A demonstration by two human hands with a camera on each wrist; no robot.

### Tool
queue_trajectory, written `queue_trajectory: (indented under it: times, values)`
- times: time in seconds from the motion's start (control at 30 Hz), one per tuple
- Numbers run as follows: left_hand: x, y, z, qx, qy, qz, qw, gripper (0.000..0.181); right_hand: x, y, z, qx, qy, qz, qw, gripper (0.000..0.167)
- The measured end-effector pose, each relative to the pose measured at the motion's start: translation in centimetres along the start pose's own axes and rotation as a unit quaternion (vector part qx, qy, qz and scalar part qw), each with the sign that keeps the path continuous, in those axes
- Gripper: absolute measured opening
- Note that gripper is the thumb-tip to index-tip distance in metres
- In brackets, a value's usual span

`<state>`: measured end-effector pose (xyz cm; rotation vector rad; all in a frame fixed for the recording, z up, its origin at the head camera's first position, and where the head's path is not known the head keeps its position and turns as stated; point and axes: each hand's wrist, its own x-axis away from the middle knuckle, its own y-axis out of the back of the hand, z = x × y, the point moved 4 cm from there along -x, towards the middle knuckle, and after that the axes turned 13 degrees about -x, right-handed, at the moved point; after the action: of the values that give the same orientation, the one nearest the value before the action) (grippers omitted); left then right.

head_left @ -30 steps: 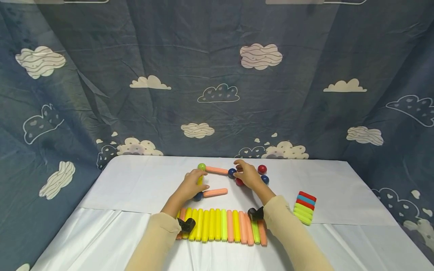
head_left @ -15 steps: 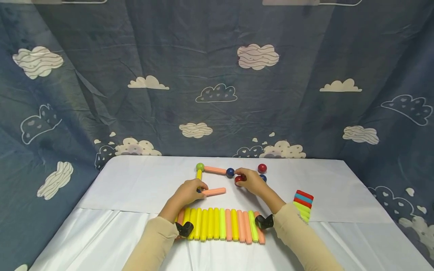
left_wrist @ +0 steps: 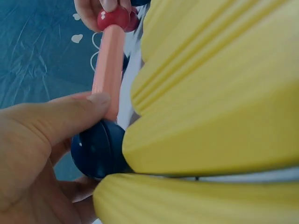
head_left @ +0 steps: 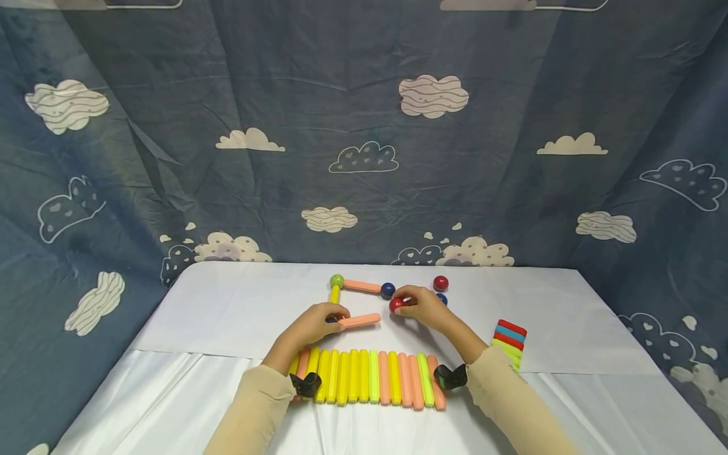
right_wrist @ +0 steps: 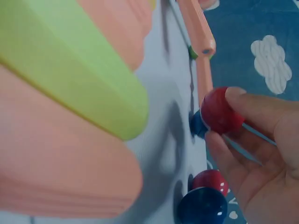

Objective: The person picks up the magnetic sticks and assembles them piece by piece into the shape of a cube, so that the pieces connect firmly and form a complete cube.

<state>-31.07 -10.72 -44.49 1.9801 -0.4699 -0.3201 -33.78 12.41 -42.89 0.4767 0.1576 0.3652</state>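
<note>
My left hand point(head_left: 315, 322) pinches a pink stick point(head_left: 361, 321) at its left end, where a dark blue ball point(left_wrist: 97, 148) joins it. From there a yellow stick point(head_left: 334, 294) runs back to a green ball point(head_left: 337, 281). A second pink stick point(head_left: 363, 287) leads from the green ball to another blue ball point(head_left: 388, 291). Between thumb and fingertips, my right hand point(head_left: 425, 308) holds a red ball point(right_wrist: 221, 110). In the head view that ball is a short gap to the right of the near pink stick's free end.
Behind the right hand lie a loose red ball point(head_left: 440, 283) and a blue ball point(head_left: 442, 299). A row of yellow, pink and green sticks point(head_left: 364, 378) spans the front, under the wrists. Short coloured sticks point(head_left: 510, 338) are stacked at right. A cloud-print cloth hangs behind the table point(head_left: 216, 303).
My right hand has come down onto the red ball, taken hold of it and shifted it slightly left. My left hand has moved from the yellow stick toward the near pink stick's end.
</note>
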Motion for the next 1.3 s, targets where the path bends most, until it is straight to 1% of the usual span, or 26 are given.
queue_trajectory:
  times: [0.13,0.23,0.3,0.43,0.57,0.67,0.73,0.83,0.93,1.07,1.13,1.2,1.3]
  values:
    - [0.1,0.0,-0.2,0.012,-0.007,0.006,0.9999,0.020,0.9,-0.2,0.4,-0.077,0.001,0.030,0.9966,0.034]
    - [0.1,0.0,-0.7,0.016,-0.014,0.012,0.9997,0.020,1.4,-0.3,0.6,-0.115,0.007,0.046,0.9922,0.035]
    - [0.0,0.0,-0.9,0.016,-0.018,0.013,0.9996,0.020,1.7,-0.3,0.6,-0.129,0.012,0.050,0.9903,0.034]
    - [-0.1,0.0,-1.0,0.012,-0.017,0.010,0.9997,0.019,2.4,-0.2,0.6,-0.139,0.016,0.055,0.9886,0.032]
    - [-0.1,-0.1,-1.1,0.008,-0.024,0.001,0.9997,0.019,3.2,-0.3,1.1,-0.170,0.012,0.067,0.9830,0.030]
    - [-0.1,-0.1,-1.1,0.016,-0.026,-0.001,0.9995,0.019,3.6,-0.4,1.2,-0.188,0.010,0.072,0.9794,0.030]
    - [-0.1,-0.2,-1.1,0.024,-0.025,-0.001,0.9994,0.020,3.7,-0.5,1.0,-0.184,0.012,0.070,0.9803,0.030]
    - [0.1,-0.2,-0.9,0.038,-0.015,-0.002,0.9992,0.026,3.7,-0.7,-0.1,-0.172,0.006,0.067,0.9828,0.032]
    - [0.2,-0.2,-0.7,0.042,0.002,-0.008,0.9991,0.040,3.6,-1.0,-1.1,-0.150,0.007,0.071,0.9862,0.032]
    - [0.2,-0.2,-0.3,0.051,0.036,-0.012,0.9980,0.060,3.7,-1.3,-1.8,-0.116,0.012,0.083,0.9896,0.031]
    - [0.2,-0.3,0.0,0.062,0.050,-0.011,0.9968,0.067,3.8,-1.3,-1.7,-0.099,0.014,0.087,0.9911,0.031]
    - [0.2,-0.3,0.1,0.073,0.058,-0.011,0.9956,0.072,4.5,-1.0,-0.6,-0.101,0.017,0.091,0.9905,0.032]
    - [0.2,-0.4,0.4,0.090,0.065,-0.007,0.9938,0.076,5.4,-0.4,-0.1,-0.094,0.015,0.085,0.9918,0.037]
